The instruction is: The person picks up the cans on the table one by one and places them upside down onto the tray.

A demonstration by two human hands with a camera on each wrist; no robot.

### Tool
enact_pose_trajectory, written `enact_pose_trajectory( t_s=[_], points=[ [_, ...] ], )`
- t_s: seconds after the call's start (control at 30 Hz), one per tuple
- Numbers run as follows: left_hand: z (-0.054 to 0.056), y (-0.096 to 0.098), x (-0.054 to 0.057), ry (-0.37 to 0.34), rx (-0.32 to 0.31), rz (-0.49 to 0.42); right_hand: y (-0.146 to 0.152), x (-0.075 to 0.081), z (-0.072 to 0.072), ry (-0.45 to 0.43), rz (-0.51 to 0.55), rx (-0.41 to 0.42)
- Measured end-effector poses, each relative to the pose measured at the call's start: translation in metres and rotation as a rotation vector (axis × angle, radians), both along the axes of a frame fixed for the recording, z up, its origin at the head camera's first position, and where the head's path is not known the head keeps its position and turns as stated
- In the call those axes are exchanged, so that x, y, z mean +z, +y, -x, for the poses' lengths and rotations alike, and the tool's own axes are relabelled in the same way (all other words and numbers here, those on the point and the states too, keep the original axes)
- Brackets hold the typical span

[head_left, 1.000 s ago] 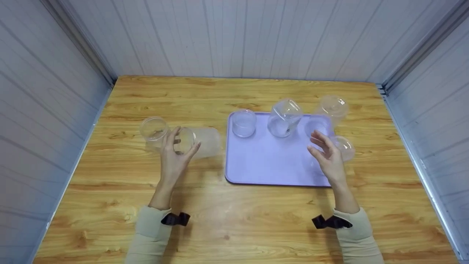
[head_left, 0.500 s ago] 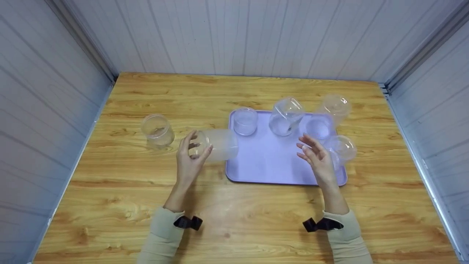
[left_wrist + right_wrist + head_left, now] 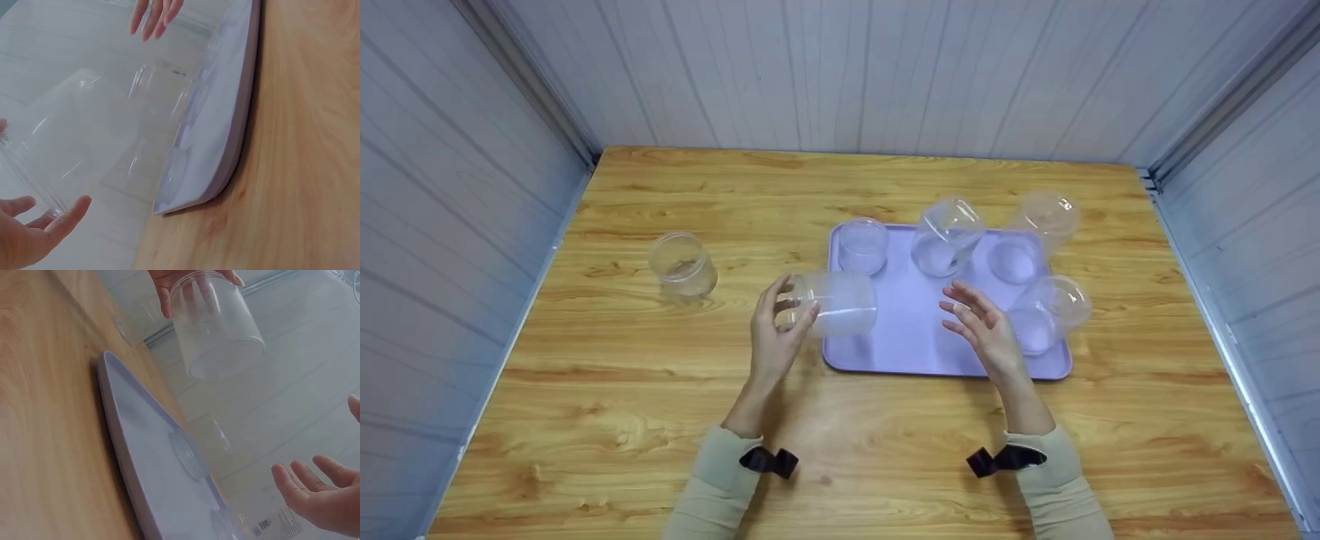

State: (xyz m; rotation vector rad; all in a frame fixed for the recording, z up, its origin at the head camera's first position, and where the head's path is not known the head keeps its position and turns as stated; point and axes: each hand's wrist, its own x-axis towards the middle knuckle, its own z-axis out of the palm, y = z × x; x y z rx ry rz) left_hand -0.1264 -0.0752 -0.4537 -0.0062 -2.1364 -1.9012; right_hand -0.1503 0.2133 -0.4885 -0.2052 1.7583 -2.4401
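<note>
Moving jar [image 3: 846,304] toward three o'clock, clamping it in left hand [image 3: 774,339], probably for steadiness, holding right hand [image 3: 990,336] fingers-apart.

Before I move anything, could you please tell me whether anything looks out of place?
Nothing looks spilled or damaged. One clear jar sits apart on the table, left of the purple tray and its jars; the left hand holds another jar sideways.
</note>
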Motion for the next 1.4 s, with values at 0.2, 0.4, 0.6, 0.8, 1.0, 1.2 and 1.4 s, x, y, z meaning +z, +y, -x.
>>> enact_pose_trajectory(
  t_s=[0.2,0.4,0.6,0.8,1.0,1.2,1.4],
  points=[
    [-0.004,0.016,0.001,0.009,-0.037,-0.016,-0.006,-0.01,0.002,-0.018,-0.003,0.029],
    [-0.005,0.027,-0.004,0.017,-0.073,-0.012,-0.019,0.008,-0.004,-0.135,-0.007,0.063],
    [-0.005,0.038,-0.004,0.009,-0.105,-0.017,-0.023,0.006,-0.004,-0.143,0.014,0.129],
    [-0.003,0.043,-0.003,0.011,-0.139,-0.008,-0.027,0.006,-0.002,-0.156,0.025,0.186],
    [-0.001,0.044,-0.001,-0.002,-0.162,-0.029,-0.032,0.006,0.001,-0.201,0.072,0.22],
    [0.001,0.045,-0.001,-0.007,-0.168,-0.033,-0.036,0.01,0.003,-0.223,0.081,0.234],
    [0.003,0.047,-0.003,-0.002,-0.184,-0.053,-0.038,0.013,0.003,-0.23,0.1,0.256]
  ],
)
